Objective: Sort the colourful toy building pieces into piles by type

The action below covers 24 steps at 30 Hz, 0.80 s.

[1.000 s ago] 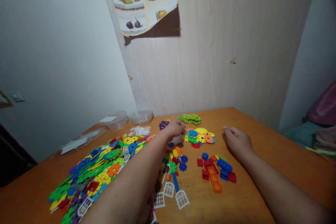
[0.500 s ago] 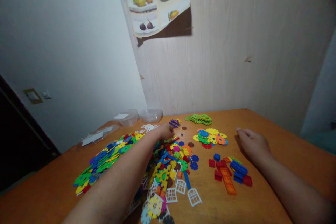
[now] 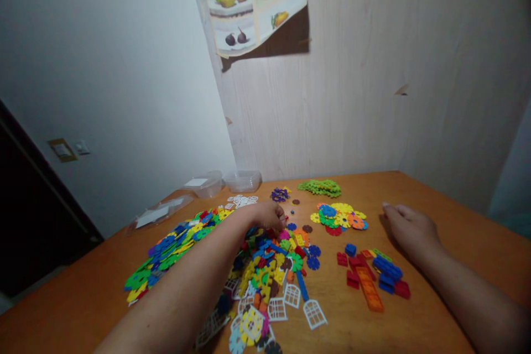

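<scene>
My left hand [image 3: 272, 215] reaches over the back of a mixed heap of plastic building pieces [image 3: 265, 265]. Its fingers are pinched downward at the pieces, and what lies between the fingertips is hidden. My right hand [image 3: 411, 228] rests on the table at the right with fingers curled in and the thumb along the top; no piece shows in it. Left of that hand sits a pile of flower-shaped discs [image 3: 341, 217]. Nearer to me is a group of red, blue and orange bricks [image 3: 367, 274]. White window pieces [image 3: 315, 313] stick out at the heap's front.
Colourful discs lie spread in a long pile [image 3: 166, 254] at the left. Toward the back are green pieces [image 3: 320, 188], purple pieces [image 3: 280, 194], white pieces [image 3: 242, 201], clear plastic containers [image 3: 243, 181] and a clear bag [image 3: 160, 213]. The wooden table [image 3: 456, 243] meets a wall.
My left hand has moved slightly toward me and down into the heap, its fingers now lower among the pieces. My right hand stays in place. The whole view has shifted a little.
</scene>
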Tool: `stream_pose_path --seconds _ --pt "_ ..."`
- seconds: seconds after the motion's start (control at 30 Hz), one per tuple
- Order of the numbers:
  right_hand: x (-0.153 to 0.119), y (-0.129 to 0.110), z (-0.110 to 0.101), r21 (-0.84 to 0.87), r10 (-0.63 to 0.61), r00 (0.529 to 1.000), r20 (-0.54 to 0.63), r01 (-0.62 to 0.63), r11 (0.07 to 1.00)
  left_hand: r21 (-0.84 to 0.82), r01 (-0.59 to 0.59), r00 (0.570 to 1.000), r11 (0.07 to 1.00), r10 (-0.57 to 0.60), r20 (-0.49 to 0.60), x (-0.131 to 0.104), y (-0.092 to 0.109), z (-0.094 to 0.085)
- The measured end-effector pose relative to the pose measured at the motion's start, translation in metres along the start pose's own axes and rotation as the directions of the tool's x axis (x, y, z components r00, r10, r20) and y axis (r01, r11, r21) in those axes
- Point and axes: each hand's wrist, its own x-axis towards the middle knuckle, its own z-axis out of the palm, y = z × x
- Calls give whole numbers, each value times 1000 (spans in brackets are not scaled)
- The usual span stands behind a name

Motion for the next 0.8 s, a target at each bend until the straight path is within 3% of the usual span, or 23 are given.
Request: stream_pose_path --seconds 0.17,0.4,0.63,0.8 --pt "-2 -4 -3 -15 -29 1000 -3 29 999 -73 -59 998 996 61 28 -2 4 6" --pt "2 2 -1 -1 -9 1000 12 9 1000 0 -29 991 1000 29 -131 -2 -6 -2" --pt "0 0 -1 6 -18 1000 16 18 1000 28 0 997 1000 2 -75 -3 -11 8" --pt "-1 -3 -3 13 -4 1000 6 4 1000 -13 -4 995 1000 3 -100 -1 -12 6"
